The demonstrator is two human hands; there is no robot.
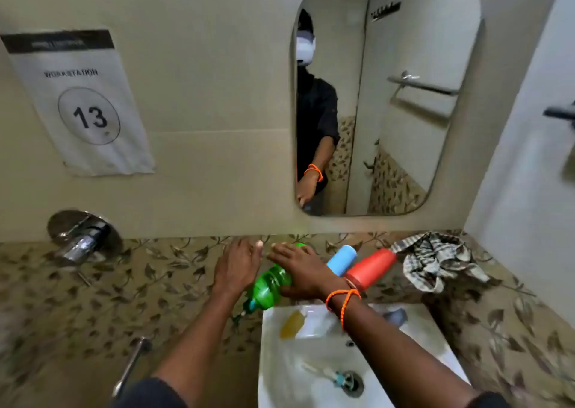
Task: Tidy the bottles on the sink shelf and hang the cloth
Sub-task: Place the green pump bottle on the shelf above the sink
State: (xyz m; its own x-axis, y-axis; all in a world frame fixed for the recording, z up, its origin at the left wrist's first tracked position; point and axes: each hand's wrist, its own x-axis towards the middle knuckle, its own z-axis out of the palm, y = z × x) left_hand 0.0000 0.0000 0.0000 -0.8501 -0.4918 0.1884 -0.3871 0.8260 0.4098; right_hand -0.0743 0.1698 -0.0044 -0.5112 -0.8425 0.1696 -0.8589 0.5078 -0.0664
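Observation:
A green bottle [268, 284] lies tilted on the shelf above the sink, its dark cap end pointing down toward the basin. My right hand [301, 270] is wrapped over its upper half. My left hand [237, 266] hovers just left of the bottle with fingers spread, holding nothing. To the right lie a blue bottle [342, 259] and a red bottle [370, 269], both on their sides. A crumpled checked cloth [437, 263] sits at the shelf's right end.
The white sink [280, 376] is below, holding a yellow soap piece [292, 325] and a toothbrush [320, 372] near the drain. A mirror [404, 127] hangs above, reflecting a towel bar. A chrome tap [82, 239] is at left, a wall corner at right.

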